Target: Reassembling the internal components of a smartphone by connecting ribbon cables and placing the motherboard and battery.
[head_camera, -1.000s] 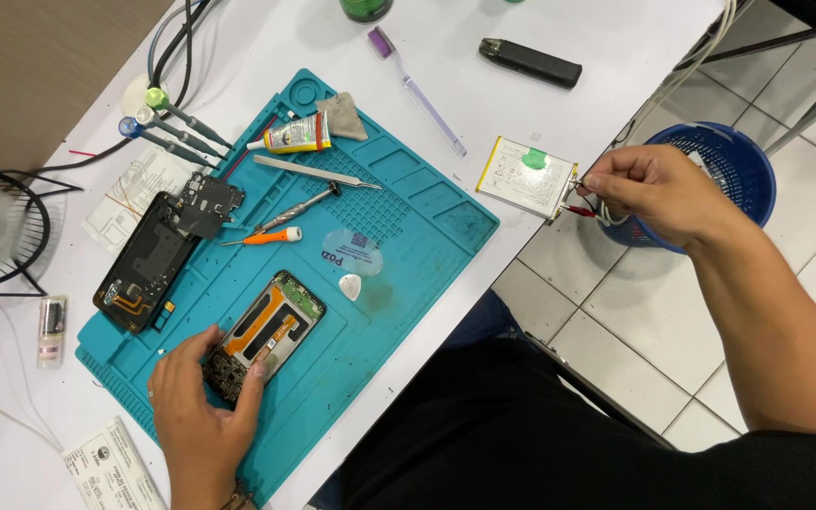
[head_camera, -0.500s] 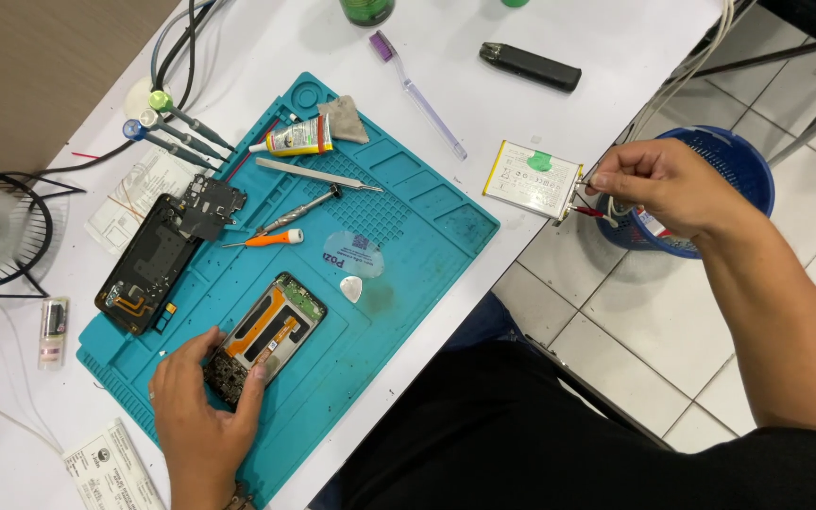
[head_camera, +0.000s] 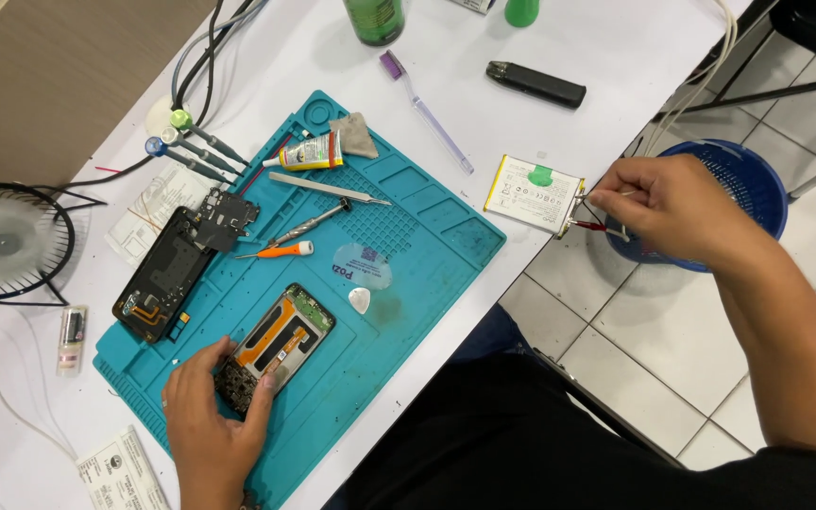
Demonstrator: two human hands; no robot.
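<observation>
While our left hand (head_camera: 214,416) presses down on the lower end of the opened phone (head_camera: 276,348), its fingers and thumb closed around that end, our right hand (head_camera: 663,203) works past the table's edge, above the tiled floor. The phone lies face down on the teal work mat (head_camera: 427,236), tilted, with its orange inner frame showing. Our right fingers (head_camera: 616,194) pinch the thin leads at the right end of a flat white phone battery (head_camera: 533,194), which rests at the edge of the white table (head_camera: 616,57) just beside the mat; a red wire shows there, but we cannot tell how it joins the battery. Under that hand stands a blue basket (head_camera: 748,179) on the floor.

On the mat, above the phone, we see a white triangular pick (head_camera: 359,300), a clear round film (head_camera: 363,264), an orange-handled screwdriver (head_camera: 274,250), metal tweezers (head_camera: 328,188) and a small glue tube (head_camera: 312,153). A black phone back frame (head_camera: 162,274) lies at the mat's left edge. Beyond the mat, on the table, lie a purple toothbrush (head_camera: 427,113) and a slim black device (head_camera: 535,84), well apart from both hands. A small black fan (head_camera: 2,241) stands at the far left.
</observation>
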